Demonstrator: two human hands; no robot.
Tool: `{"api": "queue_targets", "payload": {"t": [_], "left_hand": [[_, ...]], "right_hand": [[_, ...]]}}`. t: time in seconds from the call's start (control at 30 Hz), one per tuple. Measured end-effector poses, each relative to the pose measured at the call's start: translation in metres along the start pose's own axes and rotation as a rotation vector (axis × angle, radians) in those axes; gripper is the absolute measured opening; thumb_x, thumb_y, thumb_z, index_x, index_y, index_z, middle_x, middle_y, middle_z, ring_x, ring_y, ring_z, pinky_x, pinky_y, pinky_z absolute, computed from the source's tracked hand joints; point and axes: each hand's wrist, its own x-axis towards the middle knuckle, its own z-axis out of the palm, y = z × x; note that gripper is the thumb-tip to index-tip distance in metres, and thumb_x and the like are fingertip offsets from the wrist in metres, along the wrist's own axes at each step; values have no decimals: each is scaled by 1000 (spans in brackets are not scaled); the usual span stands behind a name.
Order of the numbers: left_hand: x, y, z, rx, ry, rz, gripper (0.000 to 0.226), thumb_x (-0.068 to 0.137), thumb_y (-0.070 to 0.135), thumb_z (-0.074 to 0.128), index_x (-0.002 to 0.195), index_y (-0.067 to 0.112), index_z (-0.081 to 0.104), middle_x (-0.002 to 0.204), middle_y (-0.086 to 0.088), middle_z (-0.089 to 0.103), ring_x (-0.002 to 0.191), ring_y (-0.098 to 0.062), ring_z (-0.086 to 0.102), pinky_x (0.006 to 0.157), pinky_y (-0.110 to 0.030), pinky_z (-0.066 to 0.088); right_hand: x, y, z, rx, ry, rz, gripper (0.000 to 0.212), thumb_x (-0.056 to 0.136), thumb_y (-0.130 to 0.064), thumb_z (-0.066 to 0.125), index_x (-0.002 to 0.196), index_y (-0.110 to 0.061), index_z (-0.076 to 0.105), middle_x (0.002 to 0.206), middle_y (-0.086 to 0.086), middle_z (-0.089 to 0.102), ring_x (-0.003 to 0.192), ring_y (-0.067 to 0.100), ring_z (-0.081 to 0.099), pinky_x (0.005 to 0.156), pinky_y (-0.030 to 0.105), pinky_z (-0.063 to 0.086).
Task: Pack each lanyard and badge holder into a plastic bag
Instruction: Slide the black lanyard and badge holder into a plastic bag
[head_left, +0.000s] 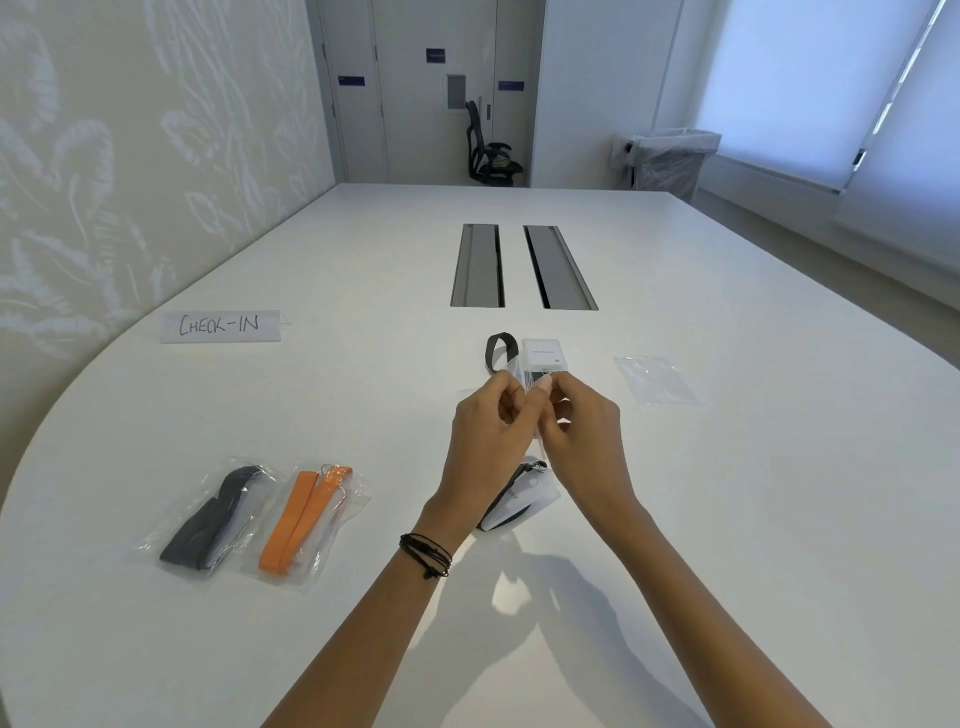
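Observation:
My left hand (485, 431) and my right hand (579, 431) meet above the table's middle, both pinching the top edge of a clear plastic bag (524, 491). That bag hangs down and holds a black lanyard with a white badge holder. Behind my hands lies another black lanyard (500, 351) beside a white badge holder (543, 353). An empty clear bag (655, 379) lies flat to the right. At the left lie two filled bags, one with a black lanyard (210, 519), one with an orange lanyard (304, 519).
A paper sign reading CHECK-IN (220, 326) sits at the far left of the white table (727, 519). Two grey cable slots (519, 266) run down the table's middle. An office chair (488, 148) and a lined bin (670, 158) stand beyond the far end.

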Motion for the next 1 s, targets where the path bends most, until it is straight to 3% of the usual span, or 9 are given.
{"api": "queue_targets", "payload": {"t": [0.13,0.27,0.37,0.5,0.6,0.8,0.9,1.0], "left_hand": [[3,-4,-4,44,-7,43,29,97,20,44,69,13,45,60,-2,52,55,-25,52,54,-45,49],[4,-1,-7,10,-71,54,31,98,17,42,67,16,43,57,5,47,49,-16,43,49,-33,41],[5,-3,-9,-79,-139,9,29,98,17,42,70,8,47,55,7,45,47,-11,40,45,-25,39],[6,-3,-6,-236,-141,-85,33,98,12,41,64,13,40,50,12,39,50,-11,33,49,-24,32],[5,1,-3,-353,-102,-132,36,98,8,39,62,15,40,51,11,40,50,-10,38,47,-21,37],[5,4,-8,-407,-72,-174,34,99,8,35,66,13,40,51,13,46,47,-3,41,46,-13,38],[4,3,-9,-262,-55,-131,29,97,10,41,69,2,40,54,2,48,45,-10,40,42,-19,36],[4,1,-9,-72,-37,-51,12,90,8,54,81,6,45,60,-2,57,44,-10,51,39,-23,45]], "right_hand": [[-1,-2,1,-13,-40,-6,10,92,-7,50,84,-9,55,71,-4,61,65,15,62,62,27,53],[0,0,0,-42,-123,32,17,98,-18,42,83,-10,46,70,2,60,64,24,60,62,44,52],[1,0,-2,-37,-150,57,24,99,-23,40,82,-6,46,66,5,56,61,27,57,58,51,53],[5,-3,-6,79,-179,106,26,99,-16,42,78,-1,47,57,-2,47,44,8,48,42,29,47],[4,-5,-4,314,-183,230,27,99,-14,42,82,5,50,61,4,49,49,12,47,37,21,38],[4,-8,-6,581,-238,346,28,100,-18,41,94,8,53,69,12,54,53,13,53,40,20,42],[6,-5,-10,543,-213,369,30,99,-16,42,92,11,54,66,12,58,52,15,58,41,22,46],[9,1,-12,451,-133,379,28,97,-13,46,86,11,56,61,12,63,49,18,63,45,25,51]]}}
